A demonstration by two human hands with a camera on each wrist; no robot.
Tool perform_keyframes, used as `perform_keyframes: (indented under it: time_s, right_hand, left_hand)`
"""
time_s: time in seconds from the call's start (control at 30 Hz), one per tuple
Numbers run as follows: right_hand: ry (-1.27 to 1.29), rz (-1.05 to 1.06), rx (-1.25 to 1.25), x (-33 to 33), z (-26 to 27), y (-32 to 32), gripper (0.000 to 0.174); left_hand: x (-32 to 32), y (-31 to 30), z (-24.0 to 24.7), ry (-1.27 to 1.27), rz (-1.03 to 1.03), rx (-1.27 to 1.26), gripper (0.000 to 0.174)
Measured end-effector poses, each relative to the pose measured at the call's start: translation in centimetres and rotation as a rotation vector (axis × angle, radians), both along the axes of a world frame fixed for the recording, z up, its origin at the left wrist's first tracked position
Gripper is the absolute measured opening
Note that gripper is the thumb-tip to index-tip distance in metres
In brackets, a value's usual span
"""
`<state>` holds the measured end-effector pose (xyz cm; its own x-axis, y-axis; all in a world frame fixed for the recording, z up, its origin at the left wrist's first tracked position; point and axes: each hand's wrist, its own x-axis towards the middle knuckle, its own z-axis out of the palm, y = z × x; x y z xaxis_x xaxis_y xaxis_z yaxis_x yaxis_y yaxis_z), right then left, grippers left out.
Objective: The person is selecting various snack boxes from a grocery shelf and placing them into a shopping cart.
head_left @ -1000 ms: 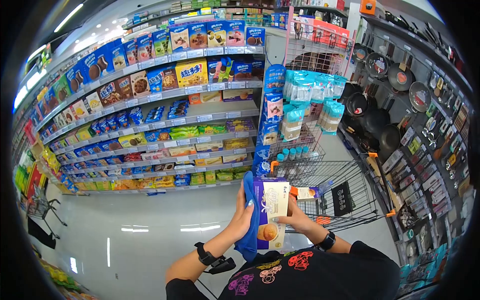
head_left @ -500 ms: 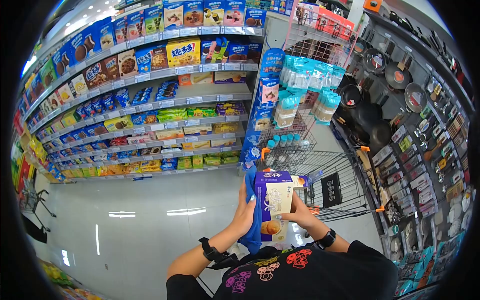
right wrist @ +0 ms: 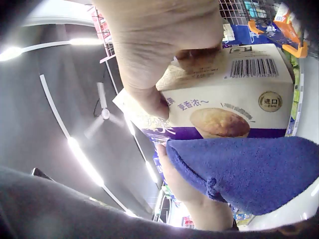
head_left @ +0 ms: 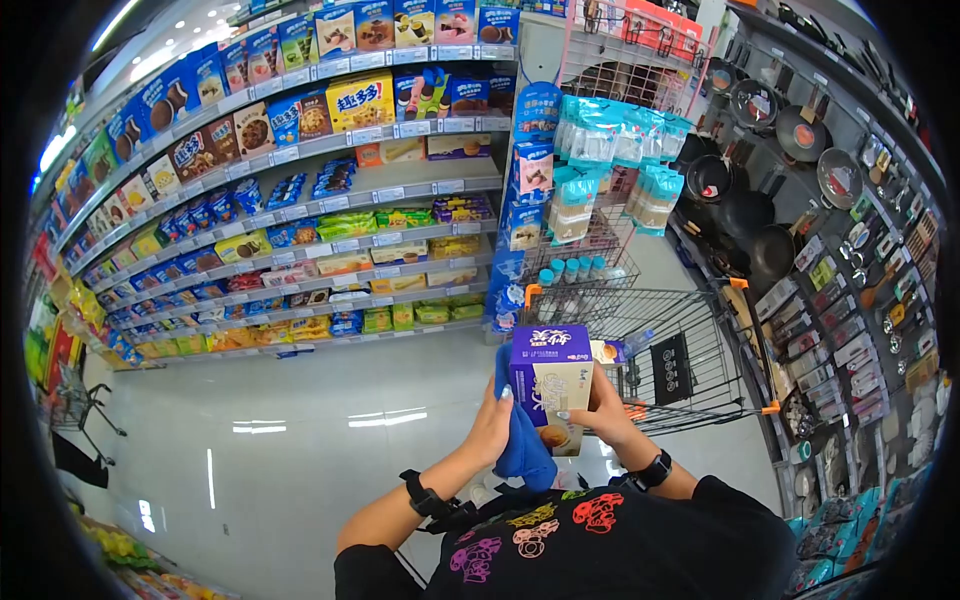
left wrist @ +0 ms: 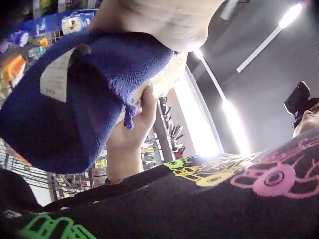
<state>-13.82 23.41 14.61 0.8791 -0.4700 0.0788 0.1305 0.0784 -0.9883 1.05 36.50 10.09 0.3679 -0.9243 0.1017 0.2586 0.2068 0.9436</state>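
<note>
A purple and cream box (head_left: 552,380) with a pastry picture is held upright in front of the chest. My right hand (head_left: 606,414) grips its right side, the thumb across the printed front. On the other side my left hand (head_left: 487,430) holds a blue cloth (head_left: 526,456) against the box, and the cloth hangs down below the fingers. A white tag on the cloth (left wrist: 65,114) shows in the left wrist view. In the right wrist view the box (right wrist: 214,119) shows a barcode on one end, and the cloth lies along its purple edge.
A wire shopping cart (head_left: 671,367) stands just beyond the right hand, with a similar box (head_left: 607,352) and a bottle (head_left: 638,343) in it. Shelves of biscuit packs (head_left: 365,102) curve across the left. Pans (head_left: 802,142) hang at the right. Another cart (head_left: 85,405) is far left.
The box has tilted, so its purple top now shows and less of its front does. The cloth's lower end has swung right under the box. Both hands keep their hold.
</note>
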Motion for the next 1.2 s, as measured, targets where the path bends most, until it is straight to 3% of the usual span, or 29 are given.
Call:
perform_keyframes:
  time_s: [0.07,0.17,0.27,0.4,0.53,0.67,0.77,0.9,1.2]
  right_hand:
    - [-0.021,-0.048,-0.043,-0.4,0.2,-0.1,0.083]
    - [-0.062,-0.034,-0.141,-0.4,0.1,-0.7,0.084]
    - [-0.094,-0.025,-0.232,0.2,1.0,0.0,0.084]
    - [-0.130,0.000,-0.392,2.0,2.2,0.9,0.083]
    - [-0.159,-0.023,-0.447,3.1,2.3,2.0,0.085]
    - [-0.205,0.052,-0.306,3.8,1.1,2.8,0.083]
    - [-0.195,0.130,-0.200,3.7,1.0,3.4,0.078]
    - [-0.172,0.088,-0.181,3.2,0.0,2.9,0.076]
    - [-0.279,0.105,0.007,3.3,0.4,3.3,0.068]
  left_hand:
    - [0.2,-0.3,-3.1,0.099,-0.104,0.042,0.055]
    - [-1.4,0.6,0.1,0.369,-0.251,0.114,0.063]
    - [-2.5,1.4,2.8,0.426,-0.187,0.239,0.071]
    - [-0.8,2.2,0.9,0.460,-0.013,0.186,0.077]
    - [1.8,4.8,4.9,0.545,-0.029,0.143,0.085]
    - [1.3,6.8,8.7,0.213,0.089,-0.191,0.084]
    - [1.3,6.9,9.3,-0.548,0.311,-0.203,0.085]
    - [-0.4,6.3,9.3,-0.593,0.283,-0.297,0.097]
    - [-2.2,6.7,6.5,-0.759,0.332,-0.246,0.090]
